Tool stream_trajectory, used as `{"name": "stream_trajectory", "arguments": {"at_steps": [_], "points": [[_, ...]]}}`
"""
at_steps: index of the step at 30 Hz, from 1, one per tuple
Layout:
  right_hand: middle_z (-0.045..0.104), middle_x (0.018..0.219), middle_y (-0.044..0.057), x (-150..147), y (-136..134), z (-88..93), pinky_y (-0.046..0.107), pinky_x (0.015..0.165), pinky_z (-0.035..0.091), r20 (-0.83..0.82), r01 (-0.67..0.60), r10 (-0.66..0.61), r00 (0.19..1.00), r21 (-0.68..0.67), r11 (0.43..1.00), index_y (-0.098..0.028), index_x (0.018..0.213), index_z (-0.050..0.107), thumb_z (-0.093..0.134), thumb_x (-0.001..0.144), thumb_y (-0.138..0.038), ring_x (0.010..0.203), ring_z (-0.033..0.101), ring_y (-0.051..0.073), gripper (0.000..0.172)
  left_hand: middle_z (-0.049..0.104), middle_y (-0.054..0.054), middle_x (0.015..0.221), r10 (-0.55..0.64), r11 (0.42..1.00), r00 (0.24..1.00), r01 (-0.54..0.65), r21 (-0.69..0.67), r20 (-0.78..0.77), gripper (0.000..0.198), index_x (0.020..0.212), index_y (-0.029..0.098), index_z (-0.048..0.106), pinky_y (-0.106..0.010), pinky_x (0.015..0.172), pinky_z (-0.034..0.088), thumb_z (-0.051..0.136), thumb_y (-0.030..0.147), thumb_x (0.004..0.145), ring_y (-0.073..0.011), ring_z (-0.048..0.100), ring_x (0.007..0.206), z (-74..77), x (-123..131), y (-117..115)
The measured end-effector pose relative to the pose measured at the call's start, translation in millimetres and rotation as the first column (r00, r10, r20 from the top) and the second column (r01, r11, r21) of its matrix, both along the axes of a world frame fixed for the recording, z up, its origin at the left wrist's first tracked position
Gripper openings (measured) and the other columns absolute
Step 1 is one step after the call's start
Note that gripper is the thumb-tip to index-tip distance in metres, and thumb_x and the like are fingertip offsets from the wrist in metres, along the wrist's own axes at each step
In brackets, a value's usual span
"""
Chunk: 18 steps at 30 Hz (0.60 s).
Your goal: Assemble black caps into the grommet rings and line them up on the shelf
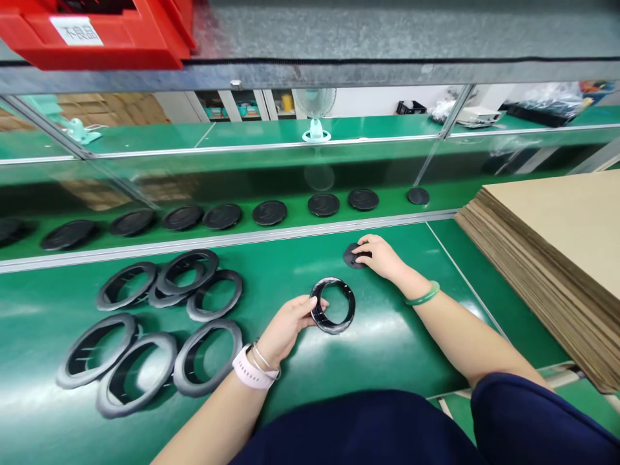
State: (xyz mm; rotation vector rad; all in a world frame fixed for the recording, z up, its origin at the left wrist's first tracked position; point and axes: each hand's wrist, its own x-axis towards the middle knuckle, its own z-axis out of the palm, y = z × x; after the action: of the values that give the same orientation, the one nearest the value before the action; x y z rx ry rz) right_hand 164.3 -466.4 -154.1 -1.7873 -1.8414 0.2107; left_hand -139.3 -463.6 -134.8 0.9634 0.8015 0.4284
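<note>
My left hand (287, 325) pinches the left rim of a glossy black ring (333, 305), tilted up off the green table (397, 349). Farther back, my right hand (380, 256) rests with curled fingers on a small black disc (352, 256) lying flat near the metal rail. A pink watch and thin bangles sit on my left wrist, a green bangle on the right.
Several grey-black rings (145, 329) lie overlapping at the left. A row of black discs (223, 216) lies on the belt beyond the metal rail (242, 239). A stack of cardboard sheets (552, 252) fills the right side. A red bin (97, 32) sits on the upper shelf.
</note>
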Motion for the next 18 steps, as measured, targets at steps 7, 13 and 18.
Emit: {"name": "stream_trajectory", "arguments": {"at_steps": [7, 13, 18], "points": [[0.067, 0.089, 0.004, 0, 6, -11.8, 0.038, 0.087, 0.049, -0.111, -0.003, 0.015, 0.994, 0.108, 0.994, -0.020, 0.080, 0.076, 0.078, 0.078, -0.009, 0.091, 0.060, 0.021, 0.011, 0.073, -0.005, 0.096, 0.050, 0.985, 0.997, -0.040, 0.170, -0.054, 0.042, 0.096, 0.018, 0.057, -0.033, 0.087, 0.052, 0.083, 0.019, 0.063, -0.0183, 0.067, 0.092, -11.1, 3, -4], [0.067, 0.081, 0.005, -5, 6, -8.6, 0.034, 0.079, 0.050, -0.057, 0.028, -0.023, 0.998, 0.092, 0.995, -0.017, 0.079, 0.077, 0.078, 0.078, -0.007, 0.083, 0.062, 0.021, 0.010, 0.073, -0.010, 0.101, -0.017, 0.957, 0.979, 0.075, 0.280, -0.204, 0.026, 0.080, 0.016, 0.059, -0.041, 0.090, 0.051, 0.079, 0.019, 0.064, -0.0248, 0.069, 0.095, -12.2, 2, -4], [0.065, 0.079, 0.004, -31, -13, 12.0, 0.031, 0.071, 0.049, -0.112, 0.023, 0.009, 0.994, 0.280, 0.960, -0.018, 0.087, 0.077, 0.075, 0.085, -0.016, 0.077, 0.061, 0.019, 0.004, 0.076, -0.012, 0.102, 0.027, 0.938, 0.977, 0.049, 0.344, -0.213, 0.029, 0.080, 0.018, 0.053, -0.046, 0.097, 0.051, 0.078, 0.019, 0.066, -0.0278, 0.070, 0.102, -15.2, 3, -5]]}}
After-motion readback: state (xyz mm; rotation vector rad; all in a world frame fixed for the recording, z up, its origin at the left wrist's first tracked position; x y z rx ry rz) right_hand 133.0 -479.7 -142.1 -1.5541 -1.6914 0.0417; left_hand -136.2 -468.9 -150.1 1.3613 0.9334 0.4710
